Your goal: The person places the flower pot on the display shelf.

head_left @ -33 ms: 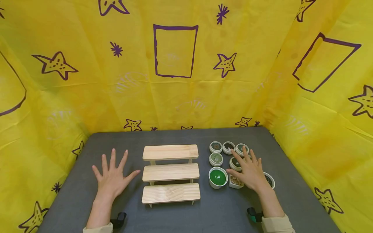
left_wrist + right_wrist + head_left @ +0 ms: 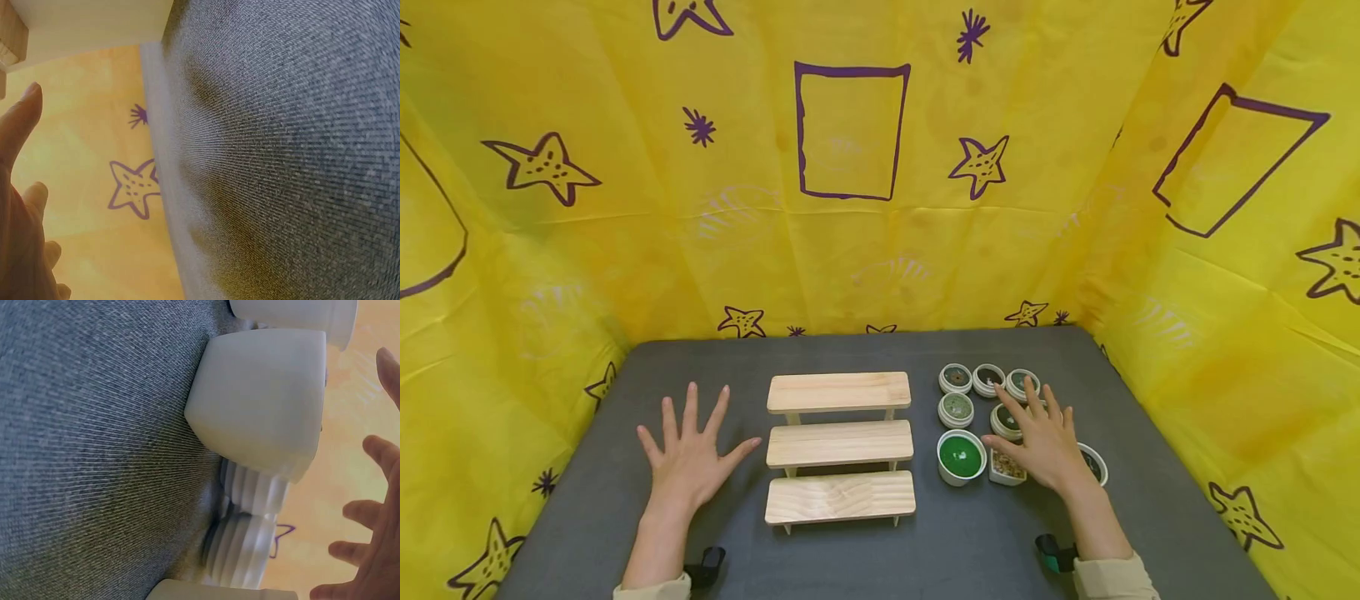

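Observation:
Fingers spread wide, my left hand (image 2: 683, 467) is held palm down to the left of a three-step wooden stand (image 2: 838, 444). It holds nothing. My right hand (image 2: 1043, 446), likewise spread, hovers over a group of small white pots and hides part of it. In the right wrist view its fingers stay apart from the white pot (image 2: 262, 394) with flat sides. Near the right thumb are a white cup of green stuff (image 2: 961, 457) and a pot with brownish grains (image 2: 1006, 467). Behind them sit several round jars (image 2: 956, 408) with dark or greenish contents.
A dark grey cloth (image 2: 838, 562) covers the table. Yellow fabric walls (image 2: 850, 267) with purple drawings enclose its back and sides. Another white pot (image 2: 1097, 463) is partly covered by the right wrist. Dark straps (image 2: 706, 568) are worn at both wrists.

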Available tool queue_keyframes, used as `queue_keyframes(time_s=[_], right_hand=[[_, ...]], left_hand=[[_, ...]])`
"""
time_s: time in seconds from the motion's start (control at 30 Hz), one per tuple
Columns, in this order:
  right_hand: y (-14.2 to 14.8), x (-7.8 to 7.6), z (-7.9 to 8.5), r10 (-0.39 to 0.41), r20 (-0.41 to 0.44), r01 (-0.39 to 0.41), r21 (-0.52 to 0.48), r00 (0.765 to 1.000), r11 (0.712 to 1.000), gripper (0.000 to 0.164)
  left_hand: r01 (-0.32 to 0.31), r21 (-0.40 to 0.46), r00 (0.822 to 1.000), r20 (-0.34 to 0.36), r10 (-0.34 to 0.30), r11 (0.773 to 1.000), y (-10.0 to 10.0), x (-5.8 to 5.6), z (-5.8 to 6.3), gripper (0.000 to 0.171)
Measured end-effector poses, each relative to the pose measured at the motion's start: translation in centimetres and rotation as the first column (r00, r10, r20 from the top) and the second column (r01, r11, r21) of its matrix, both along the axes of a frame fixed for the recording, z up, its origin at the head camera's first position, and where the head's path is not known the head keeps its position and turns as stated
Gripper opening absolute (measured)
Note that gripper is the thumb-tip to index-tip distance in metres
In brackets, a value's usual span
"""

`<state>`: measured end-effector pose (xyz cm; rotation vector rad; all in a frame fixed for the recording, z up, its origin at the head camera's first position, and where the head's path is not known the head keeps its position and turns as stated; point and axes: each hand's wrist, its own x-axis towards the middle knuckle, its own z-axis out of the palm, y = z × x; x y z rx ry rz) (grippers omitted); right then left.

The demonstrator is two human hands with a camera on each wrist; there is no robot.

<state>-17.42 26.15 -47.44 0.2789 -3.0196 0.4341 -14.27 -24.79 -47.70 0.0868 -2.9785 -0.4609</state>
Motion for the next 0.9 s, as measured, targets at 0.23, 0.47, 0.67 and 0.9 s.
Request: queue_keyframes(time_s=[0.23, 0.47, 0.67, 0.9], right_hand=[[0.0, 0.2, 0.0, 0.004, -0.023, -0.004, -0.001, 1.0, 1.0, 0.083], [0.1, 0.3, 0.2, 0.005, -0.01, -0.005, -0.004, 1.0, 1.0, 0.085], [0.3, 0.4, 0.3, 0.012, -0.023, -0.012, -0.009, 1.0, 1.0, 0.085], [0.5, 0.6, 0.6, 0.007, -0.058, -0.008, -0.02, 0.998, 1.0, 0.085]], left_hand=[[0.005, 0.001, 1.0, -0.01, -0.005, 1.0, 0.1, 0.1, 0.1, 0.095], [0.007, 0.016, 1.0, -0.027, -0.007, 1.0, 0.1, 0.4, 0.1, 0.094], [0.014, 0.08, 0.999, -0.045, -0.01, 0.997, -0.1, 0.6, 0.3, 0.091], [0.079, 0.293, 0.997, -0.015, -0.078, 0.953, 0.0, 0.4, 1.0, 0.085]])
